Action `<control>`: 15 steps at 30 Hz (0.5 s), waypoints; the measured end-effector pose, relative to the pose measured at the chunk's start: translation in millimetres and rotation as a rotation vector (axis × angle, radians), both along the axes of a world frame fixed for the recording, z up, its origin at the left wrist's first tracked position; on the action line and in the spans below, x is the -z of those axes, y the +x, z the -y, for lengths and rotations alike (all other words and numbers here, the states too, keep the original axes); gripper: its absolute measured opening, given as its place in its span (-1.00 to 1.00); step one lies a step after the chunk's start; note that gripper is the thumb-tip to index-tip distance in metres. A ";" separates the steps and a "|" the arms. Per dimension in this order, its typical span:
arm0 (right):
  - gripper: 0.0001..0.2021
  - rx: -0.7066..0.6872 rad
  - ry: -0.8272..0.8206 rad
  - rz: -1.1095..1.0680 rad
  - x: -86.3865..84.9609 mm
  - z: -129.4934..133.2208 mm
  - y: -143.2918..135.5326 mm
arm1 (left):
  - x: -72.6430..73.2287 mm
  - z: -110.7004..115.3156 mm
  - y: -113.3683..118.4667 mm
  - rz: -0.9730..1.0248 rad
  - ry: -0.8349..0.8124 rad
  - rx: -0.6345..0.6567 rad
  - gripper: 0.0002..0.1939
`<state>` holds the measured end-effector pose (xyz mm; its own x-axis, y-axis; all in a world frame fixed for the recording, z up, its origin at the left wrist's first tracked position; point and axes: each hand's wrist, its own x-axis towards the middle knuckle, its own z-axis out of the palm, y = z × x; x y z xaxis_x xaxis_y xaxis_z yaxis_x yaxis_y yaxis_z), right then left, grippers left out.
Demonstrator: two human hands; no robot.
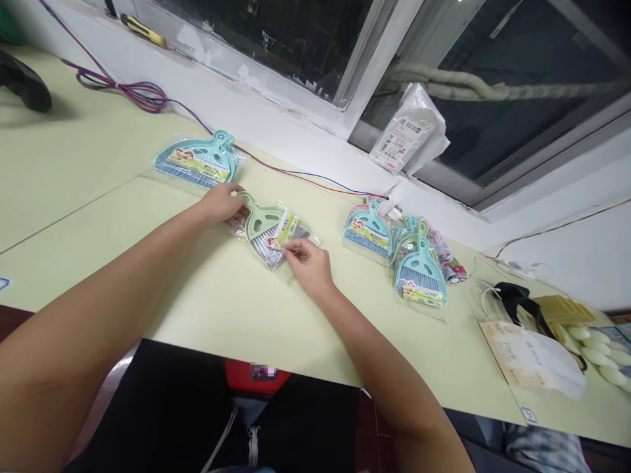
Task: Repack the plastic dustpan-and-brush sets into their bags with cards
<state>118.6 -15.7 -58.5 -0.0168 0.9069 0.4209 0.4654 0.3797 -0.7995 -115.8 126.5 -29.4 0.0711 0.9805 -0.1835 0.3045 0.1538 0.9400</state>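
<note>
A green dustpan and brush set (258, 226) in clear wrapping is held between both hands just above the pale table. My left hand (227, 205) grips it at the handle end, fingers closed and partly hidden behind it. The fingertips of my right hand (308, 261) pinch the wrapping beside the yellow and white label (287, 228). Just beyond my left hand lies a wrapped blue dustpan set (200, 161). Farther right on the table are another blue set (369, 230) and a pile of sets with a blue one (421, 274) on top.
Red and blue cable (142, 96) runs along the wall edge. A screwdriver (145, 31) and a white plastic package (407, 131) rest on the sill. At right lie a paper and plastic bag (522, 358), a black strap (525, 305) and pale green oval objects (599, 348).
</note>
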 end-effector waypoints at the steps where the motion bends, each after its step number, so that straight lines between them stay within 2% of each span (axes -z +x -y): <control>1: -0.91 0.006 0.002 0.003 -0.3 0.0 0.3 | 0.6 -0.6 -0.4 0.001 0.002 0.001 -0.60; 15: -0.94 0.079 -0.043 0.007 -3.3 0.6 5.6 | 0.4 -0.1 -1.7 -0.030 0.014 0.016 -0.53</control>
<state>124.3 -16.3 -55.3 0.0522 0.9227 0.3820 0.4981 0.3075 -0.8108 -117.5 126.6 -29.8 0.0818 0.9817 -0.1722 0.3346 0.1357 0.9325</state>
